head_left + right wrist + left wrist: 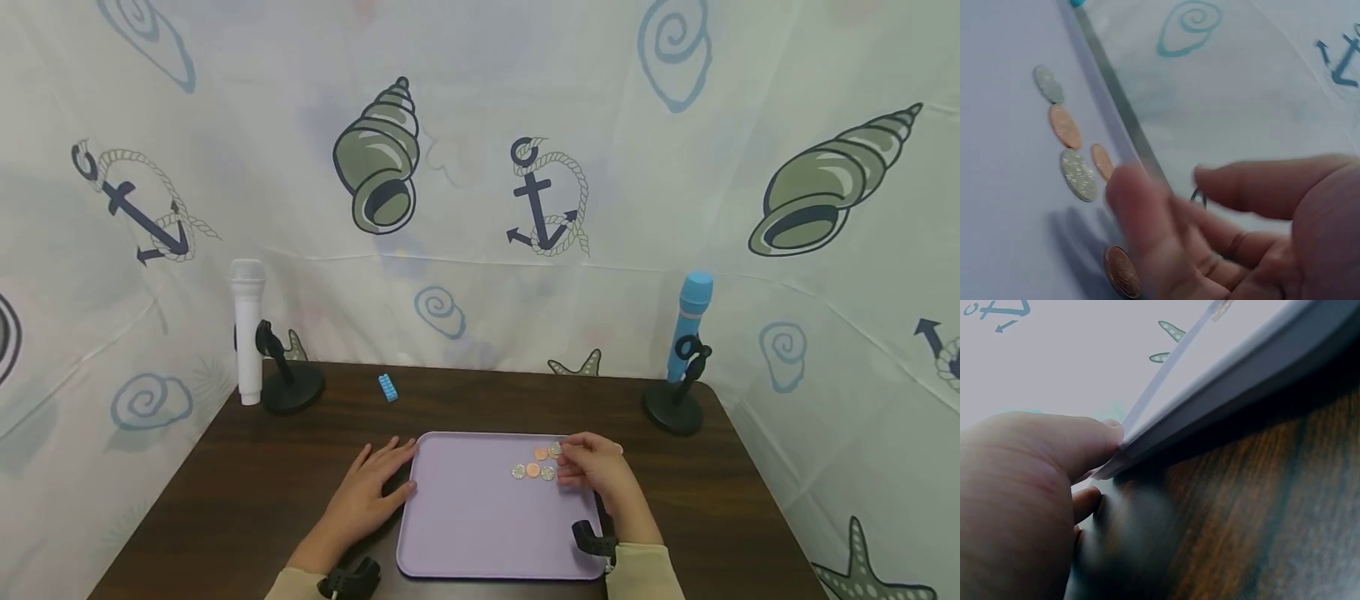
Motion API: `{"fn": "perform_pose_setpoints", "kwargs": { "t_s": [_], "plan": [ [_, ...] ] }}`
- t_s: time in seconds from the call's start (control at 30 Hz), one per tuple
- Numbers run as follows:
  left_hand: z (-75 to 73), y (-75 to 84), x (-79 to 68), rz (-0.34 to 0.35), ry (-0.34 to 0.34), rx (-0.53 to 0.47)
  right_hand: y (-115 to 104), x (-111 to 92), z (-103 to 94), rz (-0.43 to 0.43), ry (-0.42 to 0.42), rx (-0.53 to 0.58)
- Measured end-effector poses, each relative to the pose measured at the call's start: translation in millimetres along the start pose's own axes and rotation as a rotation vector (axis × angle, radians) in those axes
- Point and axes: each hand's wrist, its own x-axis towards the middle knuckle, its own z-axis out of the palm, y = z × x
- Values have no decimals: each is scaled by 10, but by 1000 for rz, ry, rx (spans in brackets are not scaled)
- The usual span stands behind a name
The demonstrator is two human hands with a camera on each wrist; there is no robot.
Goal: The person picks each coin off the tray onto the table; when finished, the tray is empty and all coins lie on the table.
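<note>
Several silver and copper coins lie on a lilac tray [480, 517], toward its far right part. A silver coin [519, 472], a copper coin [532, 471] and another silver coin [1079, 175] form a row. Over the tray's right side is my right hand [596, 471], its fingertips close by the coins, thumb and forefinger apart. Another copper coin [1121, 272] lies beneath those fingers, partly covered by them. My left hand [367, 492] lies with fingers spread at the tray's left edge, the thumb [1100, 434] touching its rim.
A small blue toy brick [387, 387] lies on the dark wooden table [480, 387] behind the tray. At the back left stands a white microphone [248, 333] on a black stand [292, 387]; at the back right, a blue microphone [692, 312] on another stand [673, 408].
</note>
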Motion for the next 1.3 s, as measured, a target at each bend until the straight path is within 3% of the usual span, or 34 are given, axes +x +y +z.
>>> {"fn": "perform_pose_setpoints", "kwargs": {
  "t_s": [0.13, 0.4, 1.0, 1.07, 1.13, 1.3],
  "plan": [
    [-7, 10, 7, -7, -8, -6, 30, 39, 153, 9, 101, -98],
    [-11, 16, 12, -16, -37, 3, 82, 60, 312, -14, 188, -282],
    [-6, 5, 6, -15, -28, -11, 148, 122, 275, -48, 222, -399],
    [2, 0, 7, -11, -23, -8, 175, 148, 231, -55, 218, -388],
    [9, -7, 8, -8, -19, -7, 197, 163, 176, -58, 181, -303],
    [8, -19, 4, 6, -3, -8, 308, 162, -89, -82, -6, 100]
  ]
}}
